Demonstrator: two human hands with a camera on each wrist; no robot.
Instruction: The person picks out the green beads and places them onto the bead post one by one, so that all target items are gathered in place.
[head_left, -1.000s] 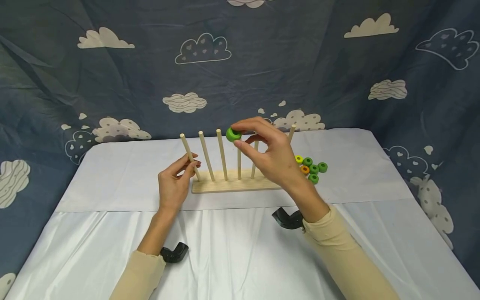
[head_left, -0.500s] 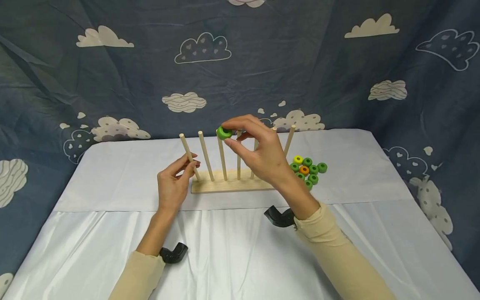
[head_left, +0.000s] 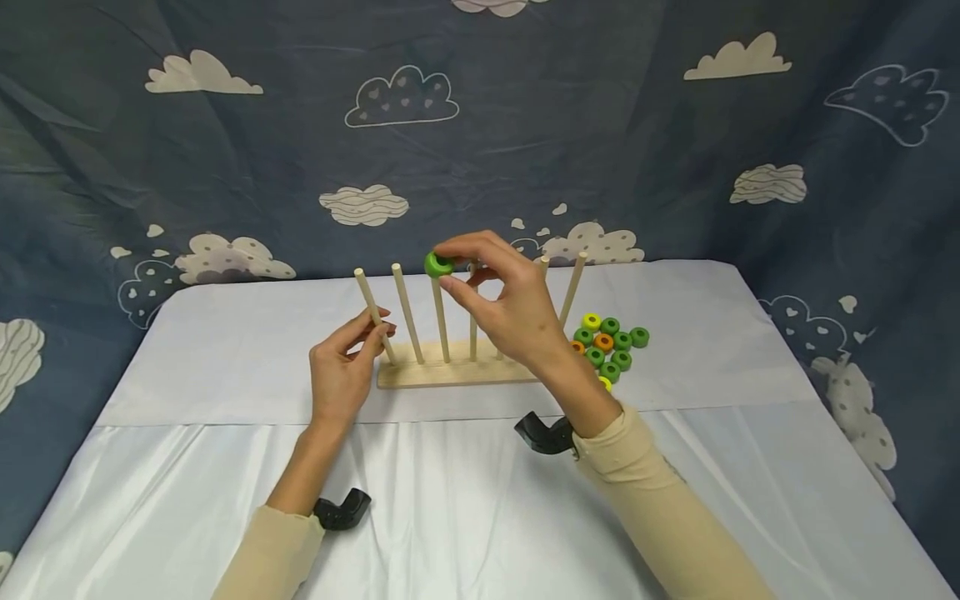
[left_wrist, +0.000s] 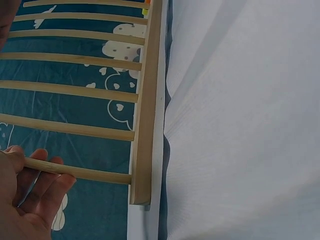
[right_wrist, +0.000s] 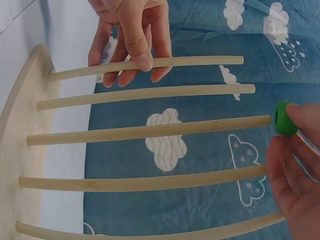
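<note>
A wooden peg stand (head_left: 457, 375) with a row of upright wooden pegs stands on the white cloth. My left hand (head_left: 345, 371) pinches the leftmost peg (head_left: 365, 287) partway up; the left wrist view shows the fingers (left_wrist: 55, 192) against it. Between thumb and fingertips, my right hand (head_left: 510, 308) holds a green bead (head_left: 437, 266) at the top of the third peg (head_left: 440, 321) from the left. In the right wrist view, the green bead (right_wrist: 286, 120) has its hole facing that peg's tip, right at the end of it. Parts of the right-hand pegs are hidden behind my right hand.
To the right of the stand lies a loose group of beads (head_left: 622, 340), mostly green with some yellow and orange. Behind the table hangs a dark blue cloth (head_left: 480, 150) with cloud prints. Black wrist mounts (head_left: 543, 433) stick out below both hands.
My right hand has carried the green bead leftward, from near the fourth peg to the top of the third. More beads show behind the right wrist. The left hand keeps its hold.
</note>
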